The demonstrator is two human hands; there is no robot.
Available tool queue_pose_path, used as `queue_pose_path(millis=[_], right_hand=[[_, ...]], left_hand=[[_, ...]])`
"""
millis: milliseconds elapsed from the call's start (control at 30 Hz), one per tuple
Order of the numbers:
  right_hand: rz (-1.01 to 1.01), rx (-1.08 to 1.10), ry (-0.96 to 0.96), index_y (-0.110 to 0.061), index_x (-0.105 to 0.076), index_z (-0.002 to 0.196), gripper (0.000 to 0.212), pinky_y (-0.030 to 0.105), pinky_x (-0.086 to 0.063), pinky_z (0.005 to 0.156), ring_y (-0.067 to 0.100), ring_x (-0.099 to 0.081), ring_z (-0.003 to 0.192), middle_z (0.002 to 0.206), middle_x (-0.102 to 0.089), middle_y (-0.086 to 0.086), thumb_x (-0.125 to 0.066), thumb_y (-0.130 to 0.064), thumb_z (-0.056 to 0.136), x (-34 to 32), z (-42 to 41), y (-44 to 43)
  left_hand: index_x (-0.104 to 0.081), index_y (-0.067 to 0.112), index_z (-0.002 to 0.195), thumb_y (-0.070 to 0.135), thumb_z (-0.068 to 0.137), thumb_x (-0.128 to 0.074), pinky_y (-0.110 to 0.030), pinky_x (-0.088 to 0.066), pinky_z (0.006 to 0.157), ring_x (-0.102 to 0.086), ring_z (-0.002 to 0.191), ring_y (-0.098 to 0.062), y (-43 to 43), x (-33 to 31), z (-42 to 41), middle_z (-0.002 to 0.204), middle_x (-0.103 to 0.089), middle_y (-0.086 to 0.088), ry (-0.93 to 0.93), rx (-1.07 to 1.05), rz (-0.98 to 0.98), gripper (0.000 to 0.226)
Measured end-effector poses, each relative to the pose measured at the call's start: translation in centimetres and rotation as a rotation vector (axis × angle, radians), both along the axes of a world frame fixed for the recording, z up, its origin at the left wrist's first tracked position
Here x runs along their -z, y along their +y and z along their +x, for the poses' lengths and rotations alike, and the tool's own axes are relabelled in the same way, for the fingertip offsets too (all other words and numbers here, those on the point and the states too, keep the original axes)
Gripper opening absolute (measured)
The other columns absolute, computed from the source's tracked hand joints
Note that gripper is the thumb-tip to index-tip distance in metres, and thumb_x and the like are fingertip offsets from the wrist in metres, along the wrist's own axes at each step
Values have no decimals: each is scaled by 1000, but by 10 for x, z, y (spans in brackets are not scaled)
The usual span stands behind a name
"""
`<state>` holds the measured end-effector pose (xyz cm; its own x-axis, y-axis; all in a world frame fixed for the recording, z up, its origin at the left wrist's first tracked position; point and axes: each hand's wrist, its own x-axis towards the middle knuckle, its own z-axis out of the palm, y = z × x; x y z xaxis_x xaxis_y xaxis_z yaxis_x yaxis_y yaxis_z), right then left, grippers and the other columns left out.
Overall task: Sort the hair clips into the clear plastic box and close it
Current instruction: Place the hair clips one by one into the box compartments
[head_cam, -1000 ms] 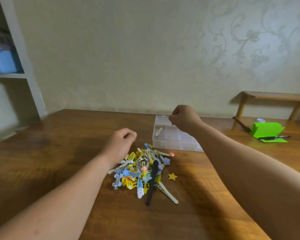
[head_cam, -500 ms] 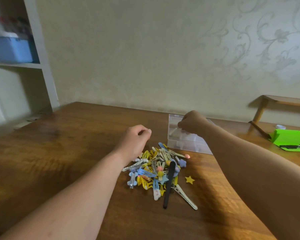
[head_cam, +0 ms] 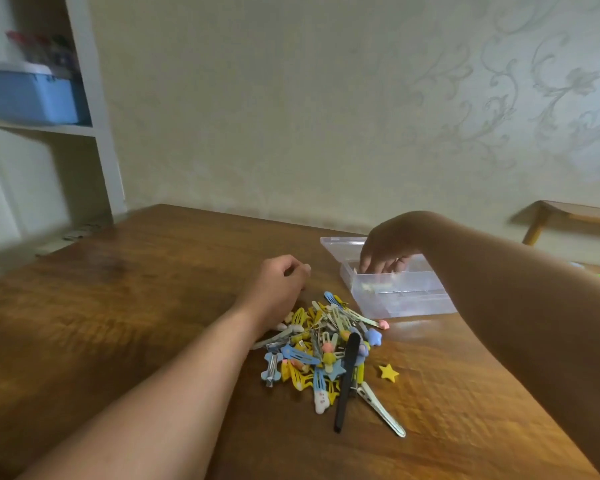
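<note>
— Where is our right hand (head_cam: 383, 252)?
— Over the open clear box (head_cam: 406, 303). Its fingers are loose and a little spread, with the tips down inside.
— And our left hand (head_cam: 281, 289)?
— It is curled up by the pile of hair clips (head_cam: 326, 344) on the table (head_cam: 118, 323). It's blurry, so we can't tell if it holds one.

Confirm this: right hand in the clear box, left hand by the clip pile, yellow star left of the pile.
Wrong on the star: in the head view the yellow star lies right of the clip pile, not left. The right hand is in the clear box and the left hand is by the pile.
</note>
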<state>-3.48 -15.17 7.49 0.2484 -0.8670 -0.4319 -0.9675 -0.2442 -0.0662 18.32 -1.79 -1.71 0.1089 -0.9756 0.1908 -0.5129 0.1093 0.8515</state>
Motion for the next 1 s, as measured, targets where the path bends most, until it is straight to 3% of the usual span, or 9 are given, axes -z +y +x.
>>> queue_pose_path(millis=[133, 233, 333, 467, 667, 900, 1000], right_hand=[[-71, -159, 95, -23, -74, 127, 30, 16, -55, 65, 11, -72, 88, 102, -73, 0, -67, -12, 100, -1, 3, 3], [-183, -228, 104, -24, -78, 120, 23, 24, -60, 77, 14, -75, 84, 94, -77, -3, -66, -24, 101, 7, -2, 3], [-234, -156, 34, -15, -80, 106, 16, 26, -58, 75, 11, -68, 71, 89, -76, -2, -69, -22, 97, 11, -9, 0], [-60, -89, -71, -16, -77, 123, 27, 30, -65, 83, 19, -78, 96, 112, -80, 6, -72, -24, 97, 2, -19, -1], [30, -91, 64, -15, -75, 127, 35, 29, -64, 81, 18, -77, 93, 111, -78, 11, -79, -13, 93, -6, -4, -10], [-173, -226, 150, -16, -80, 115, 26, 27, -64, 76, 13, -77, 74, 83, -78, -2, -75, -35, 98, 3, -7, 0], [-256, -242, 134, -22, -82, 112, 37, 33, -60, 93, 11, -77, 83, 89, -81, -7, -65, -52, 100, 11, -21, 3]], left_hand=[[-74, 31, 100, 46, 109, -52, -45, -60, 88, -71, 94, -14, -1, 1, 0, 96, -77, 8, 2, 4, 0, 28], [-75, 29, 98, 41, 108, -54, -45, -60, 90, -71, 93, -14, -1, 1, 0, 95, -77, 9, 29, 5, -10, 27], [-76, 27, 99, 38, 108, -54, -43, -58, 89, -70, 93, -13, -1, 0, 0, 96, -77, 8, 12, 8, -13, 26], [-75, 27, 102, 37, 109, -53, -39, -57, 86, -70, 93, -11, 1, -1, 0, 96, -76, 9, 5, 13, -14, 25], [-74, 28, 102, 38, 110, -53, -42, -59, 84, -72, 91, -14, 2, -1, 0, 94, -77, 6, 17, 19, -3, 24], [-75, 27, 103, 35, 110, -53, -42, -59, 85, -71, 93, -14, 1, 0, 1, 96, -77, 6, 33, 17, -13, 24], [-76, 27, 102, 33, 109, -54, -40, -58, 85, -71, 95, -12, 0, -1, 0, 97, -77, 8, 30, 17, -19, 24]])
